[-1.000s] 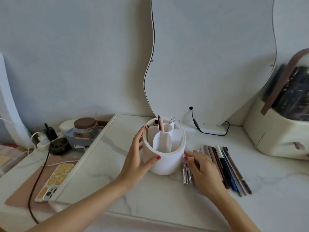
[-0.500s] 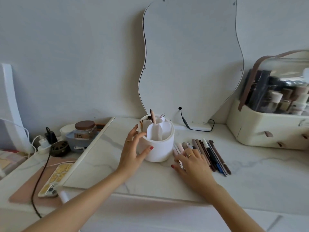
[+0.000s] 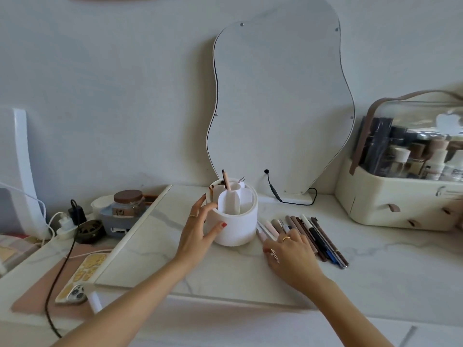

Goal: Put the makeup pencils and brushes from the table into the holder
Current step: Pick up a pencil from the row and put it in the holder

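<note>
A white round holder point(image 3: 235, 226) with inner dividers stands on the marble table point(image 3: 175, 261), with a pencil point(image 3: 226, 180) and a few other sticks upright in its back compartments. My left hand point(image 3: 198, 229) cups the holder's left side, thumb on its front wall. Several makeup pencils and brushes point(image 3: 317, 236) lie side by side just right of the holder. My right hand point(image 3: 290, 251) rests flat on the left end of that row, fingers spread over the pale pencils. It lifts none of them, and the pencils under the palm are hidden.
A wavy mirror point(image 3: 275, 108) leans on the wall behind the holder, its black cable point(image 3: 290, 200) on the table. A cream cosmetics organizer point(image 3: 400, 201) stands at the right. Left of the table are a jar point(image 3: 127, 204), chargers point(image 3: 70, 216) and a phone point(image 3: 82, 276).
The view has pulled back and tilted up, showing more wall and mirror. My right hand has slid nearer over the pencils. My left hand stays on the holder.
</note>
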